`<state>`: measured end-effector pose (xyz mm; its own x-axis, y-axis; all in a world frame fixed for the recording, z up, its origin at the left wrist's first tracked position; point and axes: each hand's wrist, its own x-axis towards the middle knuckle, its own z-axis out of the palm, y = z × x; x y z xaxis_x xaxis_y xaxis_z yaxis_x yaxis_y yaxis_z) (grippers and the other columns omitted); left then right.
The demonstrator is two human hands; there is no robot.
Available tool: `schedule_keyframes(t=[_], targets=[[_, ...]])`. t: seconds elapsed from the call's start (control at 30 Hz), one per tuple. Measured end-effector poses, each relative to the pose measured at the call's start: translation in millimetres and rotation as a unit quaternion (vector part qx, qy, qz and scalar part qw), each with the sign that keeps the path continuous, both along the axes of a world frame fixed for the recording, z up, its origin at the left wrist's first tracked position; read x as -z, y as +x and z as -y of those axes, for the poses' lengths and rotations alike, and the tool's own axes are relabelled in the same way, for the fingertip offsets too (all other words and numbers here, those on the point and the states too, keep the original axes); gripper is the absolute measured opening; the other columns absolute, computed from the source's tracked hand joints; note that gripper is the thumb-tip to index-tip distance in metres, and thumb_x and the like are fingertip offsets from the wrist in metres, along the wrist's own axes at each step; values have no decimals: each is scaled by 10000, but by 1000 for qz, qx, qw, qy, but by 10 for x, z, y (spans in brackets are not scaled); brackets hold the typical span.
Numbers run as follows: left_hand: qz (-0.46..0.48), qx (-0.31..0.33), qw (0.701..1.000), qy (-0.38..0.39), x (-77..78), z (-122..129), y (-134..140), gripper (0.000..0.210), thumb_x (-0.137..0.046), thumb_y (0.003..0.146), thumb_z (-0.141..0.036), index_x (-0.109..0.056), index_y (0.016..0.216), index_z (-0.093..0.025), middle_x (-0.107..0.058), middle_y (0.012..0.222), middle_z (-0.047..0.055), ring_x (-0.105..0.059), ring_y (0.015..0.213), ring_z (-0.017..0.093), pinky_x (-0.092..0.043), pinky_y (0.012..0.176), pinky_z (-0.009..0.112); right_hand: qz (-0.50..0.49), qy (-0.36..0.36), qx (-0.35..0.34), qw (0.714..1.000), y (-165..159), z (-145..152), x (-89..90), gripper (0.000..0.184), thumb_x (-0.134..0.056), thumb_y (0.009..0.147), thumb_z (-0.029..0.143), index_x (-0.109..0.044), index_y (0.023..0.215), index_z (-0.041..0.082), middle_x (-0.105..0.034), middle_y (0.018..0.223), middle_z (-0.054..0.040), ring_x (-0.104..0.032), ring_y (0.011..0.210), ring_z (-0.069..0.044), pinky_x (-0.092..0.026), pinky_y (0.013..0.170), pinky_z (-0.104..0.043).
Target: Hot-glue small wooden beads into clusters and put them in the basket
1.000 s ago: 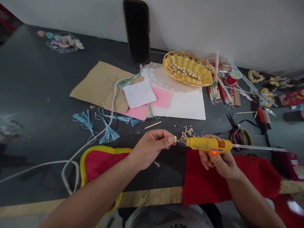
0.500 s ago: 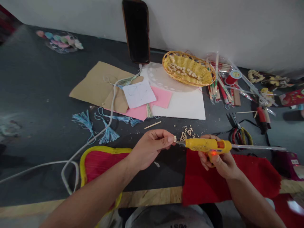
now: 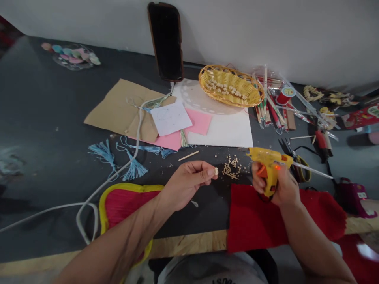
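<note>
I had two grips, a left grip (image 3: 188, 183) and a right grip (image 3: 286, 189), with one glue gun (image 3: 269, 165) and one small clump of beads (image 3: 216, 171) between them. On the counter (image 3: 44, 165) I counted one basket (image 3: 253, 96), one spool of thread (image 3: 283, 98), one red cloth (image 3: 254, 221), one sheet of brown paper (image 3: 114, 106), one phone (image 3: 166, 43) and at least four blue tassels (image 3: 134, 169). Dozens of loose beads (image 3: 228, 171) defied my exact count.

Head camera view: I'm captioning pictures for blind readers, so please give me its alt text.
A person's right hand holds a yellow glue gun while the left hand pinches a small pale bead cluster, clear of the gun. Loose beads lie on the dark table between them; a wicker basket holding similar clusters stands beyond.
</note>
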<state>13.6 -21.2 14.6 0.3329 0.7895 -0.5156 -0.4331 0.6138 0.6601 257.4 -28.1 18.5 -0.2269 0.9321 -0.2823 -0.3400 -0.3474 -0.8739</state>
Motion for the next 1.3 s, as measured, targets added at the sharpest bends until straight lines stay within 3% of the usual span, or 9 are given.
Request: schedule_keyframes(t=[0.17, 0.3, 0.47, 0.53, 0.67, 0.87, 1.0, 1.07, 1.3], targets=[[3, -5, 1000, 10, 13, -6, -9, 215, -827, 615, -299, -690, 639, -134, -660, 670, 10, -492, 559, 67, -381, 571, 200, 46, -38, 85, 995, 45, -318, -67, 267, -700, 763, 430, -590, 862, 207, -547, 733, 15, -499, 565, -96, -444, 463, -215], [4, -5, 1000, 23, 29, -14, -14, 197, -819, 631, -283, -693, 651, -133, -666, 674, 18, -486, 551, 64, -392, 573, 200, 133, -53, 8, 990, 71, -660, -123, 287, -759, 694, 345, -594, 868, 187, -567, 655, 28, -541, 575, -103, -466, 500, -213], [-3, -14, 999, 29, 15, -30, -25, 223, -838, 599, -293, -697, 659, -132, -659, 651, 19, -485, 546, 64, -394, 560, 191, 261, 35, -39, 964, 73, -1039, -88, 339, -719, 742, 403, -586, 977, 198, -634, 772, 7, -590, 637, -118, -483, 565, -236], [-3, -22, 999, 33, -1, -39, -35, 225, -841, 594, -292, -697, 659, -132, -656, 650, 18, -482, 546, 63, -400, 562, 191, 376, 85, -50, 921, 99, -1124, -59, 328, -666, 795, 432, -591, 1005, 190, -673, 845, -32, -628, 717, -150, -496, 626, -263], [4, -35, 999, 40, -22, -57, -52, 216, -843, 591, -280, -697, 653, -133, -646, 648, 11, -475, 547, 59, -402, 562, 187, 599, 171, -43, 781, 192, -1168, -105, 278, -566, 867, 427, -634, 919, 162, -704, 871, -94, -655, 785, -212, -494, 682, -320], [13, -40, 998, 42, -22, -74, -58, 211, -842, 593, -271, -701, 660, -129, -643, 652, 17, -478, 563, 62, -400, 567, 188, 676, 353, -15, 647, 117, -770, -481, 207, -535, 883, 260, -622, 1038, 155, -681, 1067, -125, -648, 915, -243, -496, 807, -382], [12, -39, 998, 37, -28, -63, -60, 204, -839, 598, -267, -699, 652, -129, -636, 646, 15, -478, 565, 65, -396, 563, 190, 581, 404, -133, 694, -140, -309, -503, 193, -454, 938, 195, -594, 1070, 179, -693, 1032, -80, -657, 939, -188, -518, 835, -320], [7, -34, 999, 32, -35, -54, -57, 203, -839, 596, -269, -701, 654, -132, -641, 649, 17, -478, 559, 68, -399, 563, 197, 574, 417, -194, 678, -231, -176, -371, 210, -453, 921, 143, -596, 1071, 176, -684, 1061, -97, -637, 1008, -216, -514, 882, -360], [0, -38, 999, 32, -71, -57, -33, 224, -852, 562, -277, -697, 636, -134, -639, 648, 21, -460, 547, 73, -391, 552, 211, 659, 376, -136, 638, -154, -241, 51, 274, -426, 873, 46, -616, 1041, 150, -665, 1048, -148, -594, 1019, -286, -490, 900, -471]])
